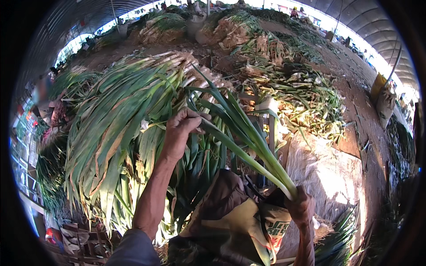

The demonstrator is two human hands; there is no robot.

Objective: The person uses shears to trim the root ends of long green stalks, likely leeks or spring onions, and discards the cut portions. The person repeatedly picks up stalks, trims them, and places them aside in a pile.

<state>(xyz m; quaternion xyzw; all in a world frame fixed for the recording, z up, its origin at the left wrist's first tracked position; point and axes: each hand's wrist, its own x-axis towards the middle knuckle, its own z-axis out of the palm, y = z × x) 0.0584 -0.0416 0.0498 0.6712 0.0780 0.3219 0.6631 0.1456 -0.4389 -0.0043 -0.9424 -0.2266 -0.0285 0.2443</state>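
My right hand (299, 202) is closed around the pale lower stalks of a few green onion plants (256, 143), whose leaves slant up and to the left. Roots stick out below that fist. With thumb and fingers, my left hand (186, 123) pinches one of their leaves near its tip. Behind and left of this hand lies a large heap of long-leaved green onions (123, 99), their roots towards the top. A woven sack with printed writing (274, 222) and dark cloth cover my lap.
Trimmed leaves (299, 96) form a pile at the upper right, beside a pale sheet (326, 169) on the ground. More green onions (339, 232) lie at the lower right. Rooted bundles (233, 30) stand farther off. A filled sack (386, 103) is at the far right.
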